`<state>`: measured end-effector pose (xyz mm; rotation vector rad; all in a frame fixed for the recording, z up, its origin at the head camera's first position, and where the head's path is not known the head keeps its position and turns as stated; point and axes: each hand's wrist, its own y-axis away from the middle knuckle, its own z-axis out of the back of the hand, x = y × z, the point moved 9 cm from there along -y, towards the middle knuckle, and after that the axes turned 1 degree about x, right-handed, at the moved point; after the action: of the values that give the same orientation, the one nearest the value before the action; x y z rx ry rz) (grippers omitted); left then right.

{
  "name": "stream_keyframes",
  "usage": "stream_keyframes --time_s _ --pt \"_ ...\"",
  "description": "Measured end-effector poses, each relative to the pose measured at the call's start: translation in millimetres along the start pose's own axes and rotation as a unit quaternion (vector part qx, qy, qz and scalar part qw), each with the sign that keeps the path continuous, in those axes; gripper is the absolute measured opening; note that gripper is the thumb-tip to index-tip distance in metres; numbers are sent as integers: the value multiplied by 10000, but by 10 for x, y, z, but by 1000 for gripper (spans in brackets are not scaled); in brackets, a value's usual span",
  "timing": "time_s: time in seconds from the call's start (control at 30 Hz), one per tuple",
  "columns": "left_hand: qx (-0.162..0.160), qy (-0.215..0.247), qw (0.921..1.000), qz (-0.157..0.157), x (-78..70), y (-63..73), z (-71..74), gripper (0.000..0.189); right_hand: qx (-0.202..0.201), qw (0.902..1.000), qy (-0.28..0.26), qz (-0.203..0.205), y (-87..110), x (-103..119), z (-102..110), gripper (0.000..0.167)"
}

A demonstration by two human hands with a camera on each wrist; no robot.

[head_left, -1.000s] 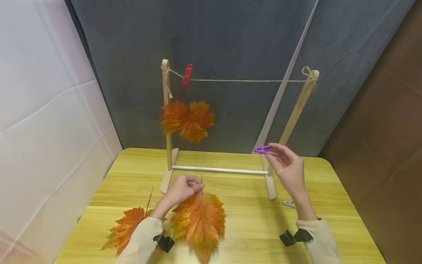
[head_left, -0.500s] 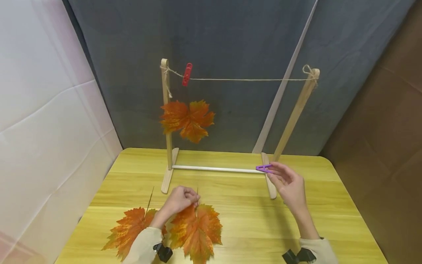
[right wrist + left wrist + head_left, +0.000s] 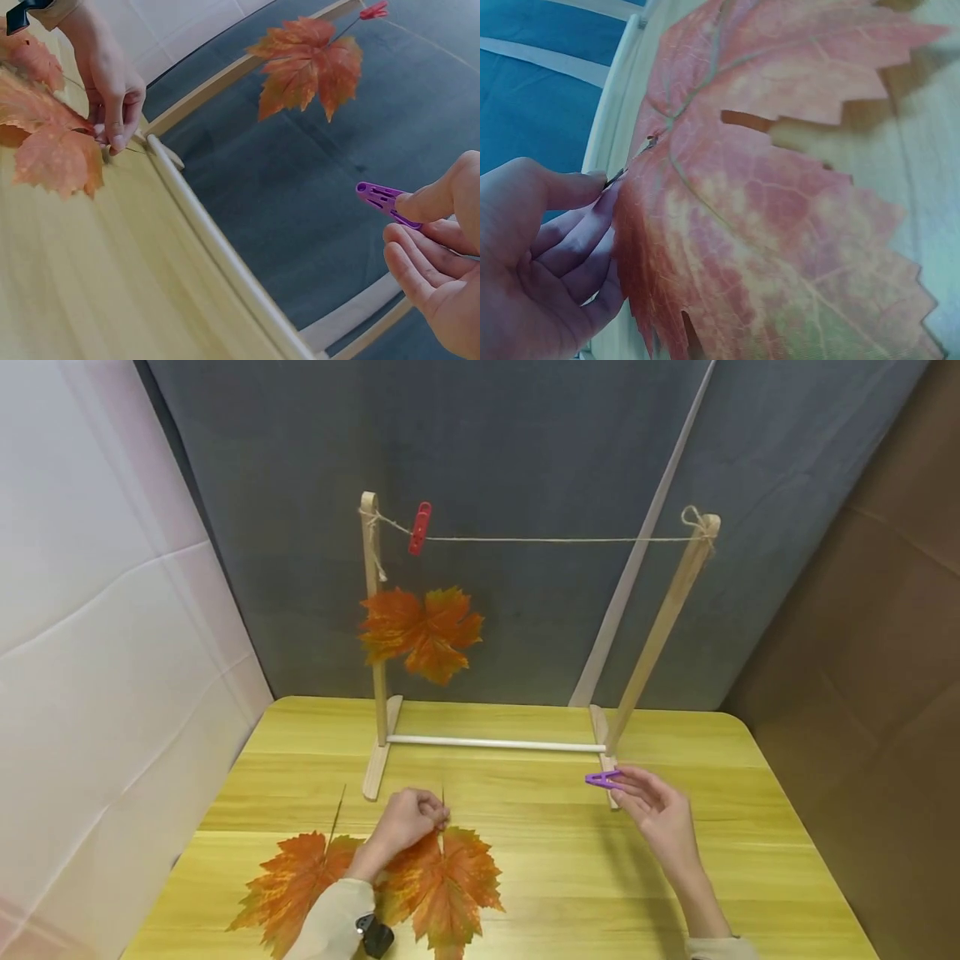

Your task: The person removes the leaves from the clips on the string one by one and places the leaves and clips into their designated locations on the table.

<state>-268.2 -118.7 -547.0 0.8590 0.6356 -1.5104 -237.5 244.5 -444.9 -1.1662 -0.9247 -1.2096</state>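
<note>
My left hand pinches the stem of an orange maple leaf low over the table's front part. In the left wrist view the thumb presses the leaf's stem against the fingers, and the leaf spreads to the right. Between thumb and fingertips, my right hand holds a purple clothespin, near the stand's right foot. Another leaf lies on the table, partly behind my left forearm. A third leaf hangs below a red clothespin on the string.
A wooden stand has a left post and a right post, with a string tied between their tops. A white bar joins the feet near the tabletop. A dark cloth hangs behind.
My right hand has come down and nearer with the purple clothespin. My left hand has lowered the leaf slightly and drawn it a little left. The hanging leaf stays put.
</note>
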Motion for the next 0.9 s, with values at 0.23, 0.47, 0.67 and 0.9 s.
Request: stream_keyframes --time_s 0.23,0.47,0.67,0.9 --pt "-197 -513 9985 -69 15 -37 -33 11 -51 9996 -30 -270 130 -255 62 41" --pt "-281 -774 9965 -166 11 -41 -45 12 -140 9984 102 -545 267 -523 201 42" --pt "-296 -901 9954 -135 2 -6 -37 13 -135 9962 271 -815 345 -755 299 43" --pt "-353 -944 9949 -6 23 -6 -31 14 -288 9943 155 -1014 413 -986 436 46"
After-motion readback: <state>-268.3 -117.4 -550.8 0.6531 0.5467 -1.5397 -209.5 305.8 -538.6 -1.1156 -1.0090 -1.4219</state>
